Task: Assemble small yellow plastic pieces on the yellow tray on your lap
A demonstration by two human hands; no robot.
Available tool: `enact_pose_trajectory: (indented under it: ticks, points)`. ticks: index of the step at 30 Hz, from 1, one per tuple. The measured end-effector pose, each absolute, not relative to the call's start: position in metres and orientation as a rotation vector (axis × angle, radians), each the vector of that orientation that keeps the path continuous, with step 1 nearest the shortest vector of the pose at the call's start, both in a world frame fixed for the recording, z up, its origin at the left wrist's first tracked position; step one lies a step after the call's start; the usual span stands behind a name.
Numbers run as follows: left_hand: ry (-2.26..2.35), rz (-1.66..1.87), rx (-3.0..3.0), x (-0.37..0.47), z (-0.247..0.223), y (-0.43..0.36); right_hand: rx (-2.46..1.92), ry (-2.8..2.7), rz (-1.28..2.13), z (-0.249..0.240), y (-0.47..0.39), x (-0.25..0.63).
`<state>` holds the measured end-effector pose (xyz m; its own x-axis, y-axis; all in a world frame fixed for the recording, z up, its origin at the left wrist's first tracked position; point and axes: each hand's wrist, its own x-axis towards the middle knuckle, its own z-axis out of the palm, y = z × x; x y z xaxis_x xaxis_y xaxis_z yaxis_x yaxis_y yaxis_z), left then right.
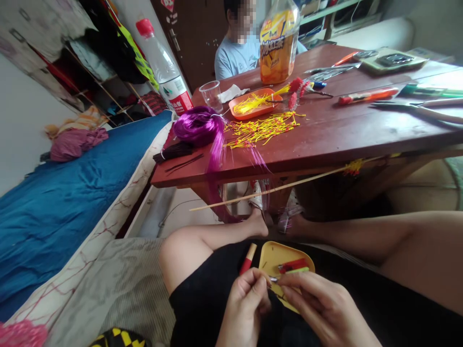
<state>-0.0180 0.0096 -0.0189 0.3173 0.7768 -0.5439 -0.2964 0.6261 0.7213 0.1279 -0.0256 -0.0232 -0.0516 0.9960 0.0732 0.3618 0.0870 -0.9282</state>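
My left hand point(249, 296) and my right hand point(318, 296) meet above my lap, their fingertips pinched close together around something small that I cannot make out. Behind the fingers a yellow tray point(269, 253) rests on the lap, holding a red item point(293, 265) and a light green one. Just left of the tray lies a red tube with a tan end point(248, 259). On the red-brown table point(318, 137) are a bundle of shiny purple thread point(198, 125), loose yellow strands with red tips point(265, 129) and an orange tray point(243, 114) of yellow strands.
A thin stick point(267, 192) crosses in front of the table edge. Bottles point(278, 48), a clear cup point(211, 95) and pliers point(415, 108) stand or lie on or by the table. A person point(235, 58) sits beyond it. A bed point(87, 193) is at left.
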Motion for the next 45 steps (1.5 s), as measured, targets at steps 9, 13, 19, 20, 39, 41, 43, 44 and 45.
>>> enact_pose_trajectory:
  ticks: [9,13,19,20,39,41,43,44,45]
  points:
    - [1.144,0.76,0.939,-0.018,-0.015,0.009,-1.454,-1.669,0.842,-0.019,-0.025,0.124]
    - [1.176,0.736,1.014,-0.016,-0.009,0.01,-1.463,-1.733,0.809,-0.02,-0.025,0.123]
    - [1.171,0.718,1.065,-0.016,-0.009,0.01,-1.472,-1.739,0.823,-0.019,-0.027,0.123]
    - [1.172,0.716,1.069,-0.016,-0.009,0.01,-1.475,-1.737,0.818,-0.019,-0.027,0.123]
    - [1.264,0.759,1.535,-0.016,-0.007,0.005,-1.503,-1.777,0.902,-0.013,-0.022,0.122]
    - [1.278,0.765,1.522,-0.015,-0.007,0.005,-1.503,-1.799,0.859,-0.014,-0.023,0.123]
    - [1.303,0.773,1.503,-0.015,-0.006,0.005,-1.506,-1.792,0.823,-0.016,-0.023,0.125]
    - [1.313,0.764,1.498,-0.015,-0.005,0.005,-1.508,-1.781,0.805,-0.017,-0.024,0.125]
    - [1.323,0.746,1.496,-0.015,-0.005,0.005,-1.504,-1.773,0.778,-0.018,-0.024,0.125]
